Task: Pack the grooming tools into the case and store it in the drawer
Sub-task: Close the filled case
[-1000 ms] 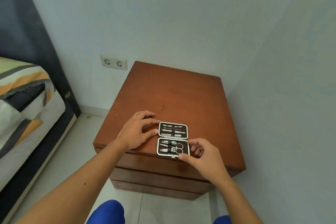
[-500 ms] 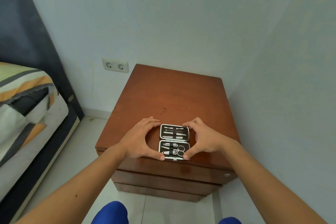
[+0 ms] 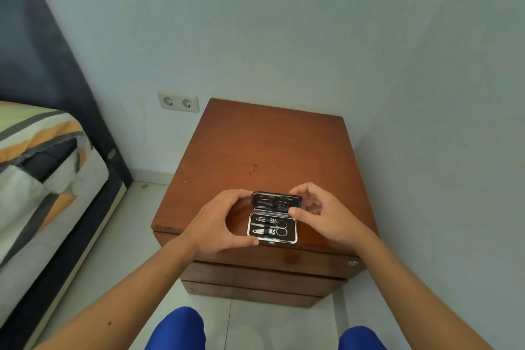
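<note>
A small black grooming case (image 3: 273, 229) with a silver rim lies at the front edge of the brown nightstand (image 3: 264, 145). Its near half lies flat and holds clippers, scissors and a file under a strap. Its far half, the lid (image 3: 276, 202), is tilted up partway and holds several thin tools. My left hand (image 3: 218, 221) grips the case's left side, thumb at the near left corner. My right hand (image 3: 321, 213) holds the lid's right edge between thumb and fingers. The drawers (image 3: 272, 260) below the top are shut.
A bed with a striped cover (image 3: 42, 167) stands at the left, with tiled floor (image 3: 136, 230) between it and the nightstand. A double wall socket (image 3: 178, 101) sits on the back wall. The right wall runs close beside the nightstand. My blue-clad knees (image 3: 176, 329) are below.
The case lay fully open and flat a second ago. Both hands closed in on its sides, and the far half has now lifted off the nightstand and tilted toward me.
</note>
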`<action>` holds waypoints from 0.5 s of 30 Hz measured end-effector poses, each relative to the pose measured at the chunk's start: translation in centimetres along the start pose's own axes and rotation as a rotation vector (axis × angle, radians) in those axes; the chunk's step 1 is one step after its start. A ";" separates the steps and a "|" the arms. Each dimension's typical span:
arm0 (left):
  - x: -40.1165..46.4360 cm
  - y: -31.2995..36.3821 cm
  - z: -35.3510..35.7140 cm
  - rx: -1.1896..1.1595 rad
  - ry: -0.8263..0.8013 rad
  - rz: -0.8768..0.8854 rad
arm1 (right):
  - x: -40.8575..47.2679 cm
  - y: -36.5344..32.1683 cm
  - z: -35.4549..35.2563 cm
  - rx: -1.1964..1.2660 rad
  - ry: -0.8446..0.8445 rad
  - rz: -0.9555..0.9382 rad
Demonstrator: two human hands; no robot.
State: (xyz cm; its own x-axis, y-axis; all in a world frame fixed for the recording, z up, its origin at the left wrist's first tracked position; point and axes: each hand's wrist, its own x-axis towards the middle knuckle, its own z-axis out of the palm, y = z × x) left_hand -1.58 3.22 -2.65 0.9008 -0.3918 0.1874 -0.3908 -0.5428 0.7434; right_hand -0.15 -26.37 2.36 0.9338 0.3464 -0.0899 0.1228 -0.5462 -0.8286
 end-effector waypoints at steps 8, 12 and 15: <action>-0.9 1.2 2.4 -0.081 0.150 -0.027 | -3.8 2.6 3.7 -0.091 0.190 -0.049; -0.9 0.6 3.0 -0.022 0.164 -0.020 | -4.1 2.7 4.5 -0.143 0.204 -0.080; -1.0 0.7 3.2 -0.010 0.173 -0.035 | -3.8 2.6 4.5 -0.159 0.196 -0.075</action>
State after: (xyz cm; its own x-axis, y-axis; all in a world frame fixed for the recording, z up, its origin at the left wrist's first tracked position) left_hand -3.35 0.82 -4.32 0.9334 -0.2383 0.2683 -0.3572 -0.5461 0.7578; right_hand -4.88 -25.73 -1.93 0.9653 0.2450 0.0901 0.2312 -0.6425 -0.7305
